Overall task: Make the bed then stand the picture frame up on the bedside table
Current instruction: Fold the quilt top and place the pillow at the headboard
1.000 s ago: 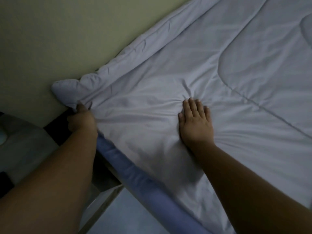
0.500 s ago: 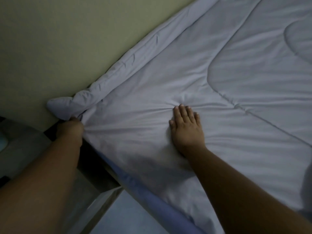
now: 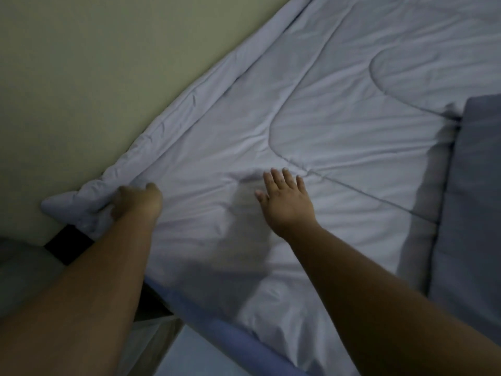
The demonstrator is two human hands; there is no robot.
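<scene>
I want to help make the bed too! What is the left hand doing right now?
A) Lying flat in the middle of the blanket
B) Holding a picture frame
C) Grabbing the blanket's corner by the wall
C: the left hand is closed on the bunched corner of the blanket next to the wall, while the right hand is the open one with fingers spread over the blanket.

A pale quilted comforter (image 3: 311,126) lies spread over the bed, its corner bunched against the wall.
</scene>
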